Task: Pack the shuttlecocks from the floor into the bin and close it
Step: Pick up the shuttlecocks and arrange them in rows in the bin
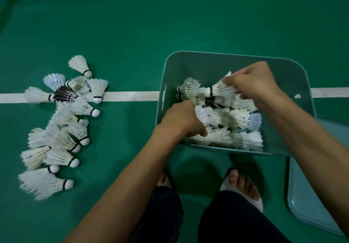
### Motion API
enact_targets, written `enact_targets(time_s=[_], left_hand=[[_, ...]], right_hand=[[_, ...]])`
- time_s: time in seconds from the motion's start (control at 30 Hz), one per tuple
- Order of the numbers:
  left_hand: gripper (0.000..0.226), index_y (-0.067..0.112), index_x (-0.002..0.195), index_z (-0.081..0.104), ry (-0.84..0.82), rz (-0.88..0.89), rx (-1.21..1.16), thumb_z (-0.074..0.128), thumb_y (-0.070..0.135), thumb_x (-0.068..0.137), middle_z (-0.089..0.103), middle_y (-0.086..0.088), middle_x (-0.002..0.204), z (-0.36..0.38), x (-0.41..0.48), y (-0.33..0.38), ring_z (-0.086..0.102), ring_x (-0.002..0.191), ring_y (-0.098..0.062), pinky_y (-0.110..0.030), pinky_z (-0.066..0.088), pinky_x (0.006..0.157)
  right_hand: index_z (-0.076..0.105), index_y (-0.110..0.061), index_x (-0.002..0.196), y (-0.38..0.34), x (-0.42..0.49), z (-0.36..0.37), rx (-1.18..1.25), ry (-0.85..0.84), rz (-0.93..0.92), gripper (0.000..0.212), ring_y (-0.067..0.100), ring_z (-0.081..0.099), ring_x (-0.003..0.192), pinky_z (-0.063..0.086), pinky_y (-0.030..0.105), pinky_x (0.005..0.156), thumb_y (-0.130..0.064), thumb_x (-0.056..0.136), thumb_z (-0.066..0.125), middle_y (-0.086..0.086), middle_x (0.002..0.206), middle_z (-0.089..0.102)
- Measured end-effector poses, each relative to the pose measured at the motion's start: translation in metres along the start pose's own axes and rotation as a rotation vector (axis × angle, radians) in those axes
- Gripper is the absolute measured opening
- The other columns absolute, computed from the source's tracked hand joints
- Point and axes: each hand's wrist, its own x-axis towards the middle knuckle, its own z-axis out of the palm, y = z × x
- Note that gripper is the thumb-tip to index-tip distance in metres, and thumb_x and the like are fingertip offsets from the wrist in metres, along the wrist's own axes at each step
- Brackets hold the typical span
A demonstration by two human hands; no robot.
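The teal bin (207, 65) sits open on the green floor (170, 15), part-filled with shuttlecocks (239, 118) lying in rows. Right hand (253, 85) pinches one shuttlecock (221, 89) by its feathers, just above them. Left hand (181, 121) is dug in at the near-left corner, fingertips buried, so its grip is unreadable. A blurred pile (56, 129) lies left, its far end over the white line (132, 96). The lid (311, 195) lies right, cut off by the frame.

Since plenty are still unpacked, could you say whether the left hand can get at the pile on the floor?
Probably yes: the pile lies on bare floor left of the bin, with nothing between it and the left hand.
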Motion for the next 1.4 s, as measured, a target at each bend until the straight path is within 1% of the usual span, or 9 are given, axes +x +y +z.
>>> enact_targets(time_s=[0.23,0.37,0.5,0.67,0.87,1.0,1.13,1.23,1.4], left_hand=[[0.011,0.010,0.084,0.062,-0.045,0.021,0.130,0.073,0.013,0.084,0.066,-0.008,0.087,-0.005,0.013,0.000,0.068,0.081,-0.026,-0.041,0.062,0.079],[0.018,0.012,0.072,0.051,-0.042,0.047,0.145,0.065,0.009,0.084,0.057,-0.006,0.076,-0.004,0.018,-0.001,0.058,0.071,-0.023,-0.033,0.047,0.059],[0.015,0.013,0.070,0.051,-0.045,0.075,0.064,0.052,0.001,0.080,0.057,-0.005,0.074,-0.005,0.019,0.005,0.056,0.071,-0.024,-0.030,0.043,0.059],[0.026,0.015,0.064,0.048,0.085,0.136,-0.121,0.059,0.000,0.081,0.052,-0.002,0.066,0.002,0.011,0.016,0.049,0.062,-0.022,-0.028,0.035,0.054],[0.030,0.016,0.066,0.050,0.100,0.159,-0.306,0.068,0.000,0.083,0.050,0.002,0.063,0.013,0.006,0.035,0.046,0.055,-0.015,-0.020,0.037,0.047],[0.024,0.008,0.102,0.059,0.213,0.083,-0.336,0.070,0.004,0.082,0.064,-0.006,0.088,0.012,0.002,0.031,0.064,0.080,-0.026,-0.039,0.052,0.065],[0.092,0.004,0.151,0.015,0.402,-0.021,-0.060,0.074,0.002,0.081,0.041,-0.023,0.142,0.003,0.014,0.025,0.061,0.109,-0.041,-0.039,0.044,0.078],[0.101,0.004,0.160,-0.003,0.301,-0.086,0.121,0.067,0.003,0.087,0.044,-0.029,0.145,-0.006,0.037,0.023,0.062,0.115,-0.041,-0.041,0.045,0.081],[0.049,0.012,0.133,0.048,0.177,-0.134,-0.033,0.069,0.017,0.089,0.064,-0.012,0.125,-0.018,0.055,0.024,0.063,0.115,-0.034,-0.041,0.054,0.094]], right_hand=[[0.076,0.001,0.066,0.003,0.024,0.072,-0.049,0.043,-0.127,0.031,-0.006,0.059,0.044,0.056,0.039,0.100,-0.020,0.088,0.079,0.011,0.058,0.071],[0.073,-0.011,0.054,0.004,0.036,0.091,-0.093,-0.022,-0.132,0.036,0.007,0.064,0.065,0.059,0.036,0.092,-0.022,0.088,0.079,-0.014,0.038,0.056],[0.079,0.001,0.078,0.003,0.043,0.077,0.104,-0.111,-0.066,0.041,0.013,0.073,0.060,0.060,0.037,0.086,-0.039,0.084,0.082,0.005,0.061,0.075],[0.078,-0.008,0.074,0.016,0.011,0.026,0.038,0.018,-0.051,0.039,0.013,0.073,0.068,0.060,0.036,0.075,-0.046,0.082,0.080,-0.001,0.067,0.076],[0.079,-0.009,0.076,0.027,-0.017,-0.006,-0.037,-0.298,0.030,0.023,0.014,0.056,0.065,0.042,0.027,0.054,-0.030,0.079,0.086,-0.003,0.060,0.067],[0.080,-0.002,0.089,0.023,-0.004,-0.011,0.049,-0.104,-0.005,0.021,0.008,0.062,0.059,0.049,0.023,0.053,-0.021,0.081,0.085,0.002,0.075,0.076],[0.079,0.004,0.087,0.016,0.013,0.021,0.019,0.035,-0.103,0.029,-0.003,0.066,0.063,0.058,0.031,0.085,-0.025,0.089,0.079,0.012,0.083,0.079],[0.077,0.005,0.074,0.011,0.021,0.053,-0.078,0.004,-0.151,0.036,0.006,0.070,0.058,0.058,0.028,0.089,-0.027,0.092,0.076,0.008,0.071,0.077],[0.079,-0.008,0.075,0.011,0.040,0.072,0.088,-0.054,0.022,0.024,0.014,0.073,0.083,0.055,0.030,0.092,-0.027,0.090,0.078,0.007,0.097,0.080]])
